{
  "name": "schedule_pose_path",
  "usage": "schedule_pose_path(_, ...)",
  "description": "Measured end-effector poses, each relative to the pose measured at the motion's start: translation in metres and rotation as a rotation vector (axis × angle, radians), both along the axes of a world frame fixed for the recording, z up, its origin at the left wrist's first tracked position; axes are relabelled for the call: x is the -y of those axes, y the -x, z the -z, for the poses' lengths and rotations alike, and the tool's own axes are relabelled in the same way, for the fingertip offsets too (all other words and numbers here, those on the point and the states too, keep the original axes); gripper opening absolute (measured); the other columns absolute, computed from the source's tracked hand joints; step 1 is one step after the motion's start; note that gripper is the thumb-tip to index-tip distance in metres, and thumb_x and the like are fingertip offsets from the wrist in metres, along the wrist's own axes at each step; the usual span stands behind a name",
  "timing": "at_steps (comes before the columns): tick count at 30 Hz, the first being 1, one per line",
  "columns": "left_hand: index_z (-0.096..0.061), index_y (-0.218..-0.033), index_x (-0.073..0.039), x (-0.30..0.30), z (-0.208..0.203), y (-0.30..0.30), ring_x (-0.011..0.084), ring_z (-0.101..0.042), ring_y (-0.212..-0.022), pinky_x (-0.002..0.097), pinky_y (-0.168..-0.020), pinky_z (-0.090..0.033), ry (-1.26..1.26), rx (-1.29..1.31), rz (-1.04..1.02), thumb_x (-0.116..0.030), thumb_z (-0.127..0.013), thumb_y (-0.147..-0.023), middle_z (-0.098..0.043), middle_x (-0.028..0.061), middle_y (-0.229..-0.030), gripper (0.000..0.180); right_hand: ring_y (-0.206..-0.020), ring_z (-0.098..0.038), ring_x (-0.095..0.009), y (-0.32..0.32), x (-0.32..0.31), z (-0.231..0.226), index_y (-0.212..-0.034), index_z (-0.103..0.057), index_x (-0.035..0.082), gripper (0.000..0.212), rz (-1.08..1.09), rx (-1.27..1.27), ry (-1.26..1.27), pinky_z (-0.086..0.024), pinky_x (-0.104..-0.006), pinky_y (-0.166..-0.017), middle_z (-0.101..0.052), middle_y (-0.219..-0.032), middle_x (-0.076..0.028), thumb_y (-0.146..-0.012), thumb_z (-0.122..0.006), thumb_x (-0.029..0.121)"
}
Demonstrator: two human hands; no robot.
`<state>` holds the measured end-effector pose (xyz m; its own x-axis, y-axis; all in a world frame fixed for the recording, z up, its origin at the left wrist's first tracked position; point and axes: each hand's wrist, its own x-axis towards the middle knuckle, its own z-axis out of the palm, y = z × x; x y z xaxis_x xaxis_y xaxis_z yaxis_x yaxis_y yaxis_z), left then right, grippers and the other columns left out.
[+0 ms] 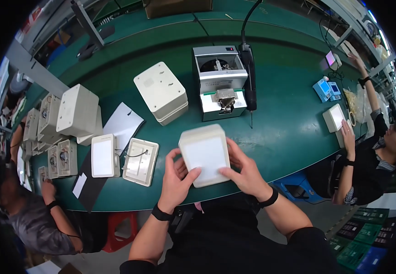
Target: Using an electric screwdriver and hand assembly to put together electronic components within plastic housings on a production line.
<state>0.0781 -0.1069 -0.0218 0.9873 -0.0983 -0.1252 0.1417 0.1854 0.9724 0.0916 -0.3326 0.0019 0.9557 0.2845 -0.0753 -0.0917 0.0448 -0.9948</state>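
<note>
Between my two hands, above the near edge of the green table, is a cream plastic box with a smooth white front panel facing up. My left hand grips its left side, thumb on the panel. Around the right side my right hand has closed, its thumb also pressing the panel. Left of my hands lie an opened housing shell with a wire across it and a similar panel box standing beside it.
A silver screw feeder stands ahead, with a black electric screwdriver hanging beside it. Stacked cream housings sit left of it, with more housings farther left. A co-worker's hand touches another box at the right; another person sits at the left.
</note>
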Motion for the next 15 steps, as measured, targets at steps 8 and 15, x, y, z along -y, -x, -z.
schedule_pose_path(8, -0.028, -0.159, 0.002, -0.017, -0.013, 0.009, 0.0257, -0.058, -0.133, 0.0391, -0.113, -0.046, -0.094, 0.047, 0.103, -0.008, -0.08, -0.09, -0.055, 0.0192, -0.145, 0.087, -0.122, -0.059, -0.021, 0.002, 0.007, -0.005, -0.146, -0.053, -0.001, 0.07, -0.098, 0.104, 0.194, -0.049, -0.0343, -0.106, -0.059, -0.127, -0.009, -0.084, -0.084, 0.011)
schedule_pose_path(15, -0.038, -0.152, 0.003, -0.019, -0.018, 0.013, 0.0239, -0.056, -0.133, 0.0374, -0.112, -0.046, 0.042, 0.09, 0.067, -0.009, -0.084, -0.087, -0.057, 0.0158, -0.142, 0.08, -0.12, -0.06, -0.02, 0.005, 0.005, -0.016, -0.145, -0.053, -0.002, 0.073, -0.171, 0.157, 0.272, -0.05, -0.0341, -0.105, -0.059, -0.124, -0.009, -0.081, -0.086, 0.012)
